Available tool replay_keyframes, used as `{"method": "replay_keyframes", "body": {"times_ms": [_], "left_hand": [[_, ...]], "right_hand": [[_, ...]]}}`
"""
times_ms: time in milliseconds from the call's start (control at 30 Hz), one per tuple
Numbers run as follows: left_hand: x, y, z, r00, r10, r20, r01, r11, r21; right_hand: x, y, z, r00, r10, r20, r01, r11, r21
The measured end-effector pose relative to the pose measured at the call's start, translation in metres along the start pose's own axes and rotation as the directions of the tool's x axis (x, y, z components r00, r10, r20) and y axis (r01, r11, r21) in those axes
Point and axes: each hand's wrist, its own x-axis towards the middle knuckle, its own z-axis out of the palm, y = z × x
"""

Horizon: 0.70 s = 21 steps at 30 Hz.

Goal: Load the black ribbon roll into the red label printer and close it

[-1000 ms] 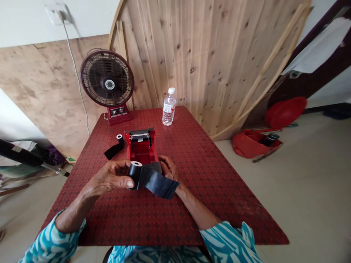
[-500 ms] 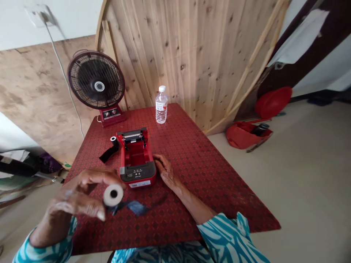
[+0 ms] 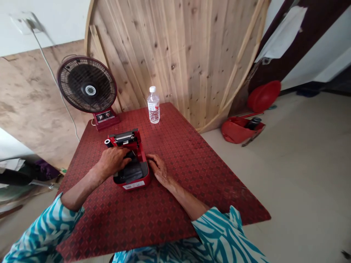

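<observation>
A red and black label printer (image 3: 146, 175) sits on the table with its lid up. Inside its bay is my left hand (image 3: 113, 160), fingers closed around a dark ribbon roll (image 3: 131, 155) that is mostly hidden by the hand. The roll's dark strip (image 3: 134, 171) lies forward over the printer's front panel and covers the buttons. Against the printer's right side rests my right hand (image 3: 160, 170), fingers bent and gripping its edge. A second, smaller roll (image 3: 108, 143) with a white end stands just left of the printer, partly behind my left hand.
A fan (image 3: 89, 87) stands at the table's back left corner. A water bottle (image 3: 153, 106) is upright near the back edge. Red patterned cloth covers the table (image 3: 192, 164). Wooden boards (image 3: 175, 54) lean behind it. On the floor to the right sits a red bag (image 3: 236, 131).
My left hand has carried the roll from the table's front left up into the printer's bay. Its strip now lies across the panel. The right hand stays at the printer's side. The view has shifted slightly.
</observation>
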Motion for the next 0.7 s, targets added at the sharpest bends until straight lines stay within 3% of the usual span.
{"method": "replay_keyframes", "body": {"times_ms": [200, 533, 700], "left_hand": [[0.007, 0.015, -0.011, 0.998, 0.030, 0.061, -0.034, 0.997, 0.065], [0.032, 0.001, 0.022, 0.994, 0.100, 0.043, -0.099, 0.995, -0.025], [0.026, -0.011, 0.020, 0.986, 0.166, 0.017, -0.163, 0.979, -0.123]], "right_hand": [[0.001, 0.001, 0.001, 1.000, -0.004, -0.004, 0.004, 1.000, -0.019], [0.000, -0.003, 0.000, 1.000, -0.003, -0.007, 0.002, 1.000, -0.013], [-0.001, -0.005, -0.001, 1.000, 0.025, 0.010, -0.025, 0.999, -0.032]]}}
